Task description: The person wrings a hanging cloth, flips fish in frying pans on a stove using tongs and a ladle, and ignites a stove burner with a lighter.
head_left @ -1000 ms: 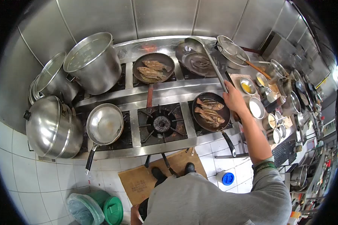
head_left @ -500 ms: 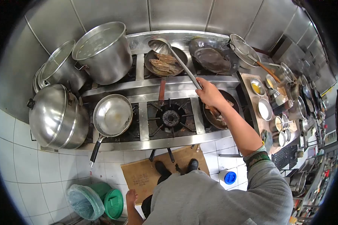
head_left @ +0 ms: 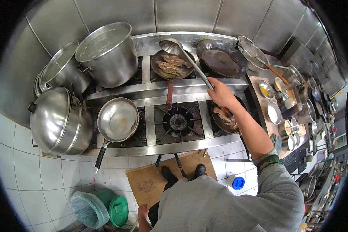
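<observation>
My right hand (head_left: 222, 94) is closed around the handle of a long metal ladle (head_left: 197, 69). The ladle's bowl hangs at the far rim of the back frying pan (head_left: 185, 74), where browned whole fish (head_left: 170, 69) lie. Under my right forearm, a front-right pan (head_left: 217, 123) contains browned pieces of fish (head_left: 225, 116), partly covered by the arm and handle end. My left hand (head_left: 143, 211) hangs low beside my body, away from the stove; its fingers are mostly hidden.
A bare burner (head_left: 178, 122) sits mid-front, beside a steel frying pan (head_left: 118, 120). Large pots (head_left: 108, 58) and a domed steamer (head_left: 52, 120) stand left. A dark wok (head_left: 220, 60) is back right. Seasoning bowls (head_left: 273, 113) line the right counter; a lined bin (head_left: 89, 208) stands lower left.
My right hand and the ladle have shifted slightly right, showing more of the fish in both pans. My left hand has moved slightly down and right in view.
</observation>
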The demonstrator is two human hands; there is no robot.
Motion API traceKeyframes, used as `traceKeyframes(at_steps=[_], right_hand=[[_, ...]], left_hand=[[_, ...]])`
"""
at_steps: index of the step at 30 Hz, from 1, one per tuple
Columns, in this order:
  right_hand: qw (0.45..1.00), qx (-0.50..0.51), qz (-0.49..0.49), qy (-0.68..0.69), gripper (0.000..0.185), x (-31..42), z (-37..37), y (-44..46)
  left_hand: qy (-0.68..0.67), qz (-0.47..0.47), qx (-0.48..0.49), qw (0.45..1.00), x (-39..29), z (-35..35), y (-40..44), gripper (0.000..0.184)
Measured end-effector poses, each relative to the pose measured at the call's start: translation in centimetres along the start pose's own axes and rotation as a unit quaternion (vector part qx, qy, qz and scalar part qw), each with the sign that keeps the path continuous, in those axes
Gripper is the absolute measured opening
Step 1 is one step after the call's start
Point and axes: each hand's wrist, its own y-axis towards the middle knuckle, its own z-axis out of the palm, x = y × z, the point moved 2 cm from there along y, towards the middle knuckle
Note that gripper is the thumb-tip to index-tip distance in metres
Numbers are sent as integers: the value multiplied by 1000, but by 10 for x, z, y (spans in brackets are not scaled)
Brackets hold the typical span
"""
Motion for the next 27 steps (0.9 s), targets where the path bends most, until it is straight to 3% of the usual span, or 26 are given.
traceKeyframes(at_steps=[2, 4, 7, 11, 14, 16, 18, 23, 27], right_hand=[[1000, -9, -8, -15, 48, -5, 2, 13], [1000, -7, -2, -15, 48, -8, 5, 28], [1000, 5, 18, 4, 48, -9, 10, 43], [1000, 1, 5, -1, 48, -11, 17, 55], [1000, -2, 8, -13, 47, -10, 20, 57], [999, -14, 5, -28, 47, -11, 20, 56], [998, -36, -11, -54, 47, -16, 18, 56], [999, -18, 13, -41, 49, -17, 4, 34], [999, -1, 37, 3, 51, -21, 8, 36]], left_hand=[[-139, -75, 19, 987, -22, -9, 13, 21], [-327, -190, 8, 926, -36, -17, 17, 20], [-362, -161, 16, 918, -47, -31, 30, 18], [-304, -160, -67, 937, -59, -32, 5, 20], [-384, -167, 60, 906, 38, -12, 31, 23], [-175, -95, 58, 978, 29, -8, 14, 21], [-86, -47, 53, 994, 8, -10, -8, 20], [-189, -3, 41, 981, -6, -12, -28, 19], [-141, -125, 27, 982, -33, -17, -19, 18]])
